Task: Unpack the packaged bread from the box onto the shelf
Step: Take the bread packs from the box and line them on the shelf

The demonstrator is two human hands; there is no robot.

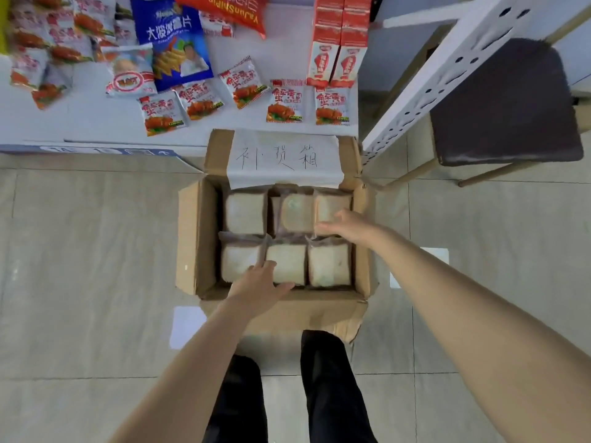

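You stand in a small shop — snack packets (284,103) and red cartons (335,43) laid out on a white shelf (96,123), perforated upright (447,78) beside it, hand-labelled cardboard box (198,235) on tiled floor (80,251).

Pale grey-beige tiled floor (96,251) spreading out on every side of both hands, thin grout lines crossing it. Light glaring off the tiles: one bright white patch (187,327) shining left of the left hand (259,282) and nearer the person, a second patch (435,255) showing just right of the right hand (345,225). Chair (505,103) with a dark cushioned seat standing beyond and right of the right hand, its slim pale legs (499,175) resting on the tiles. White perforated upright (447,75) slanting between the chair and the hands.
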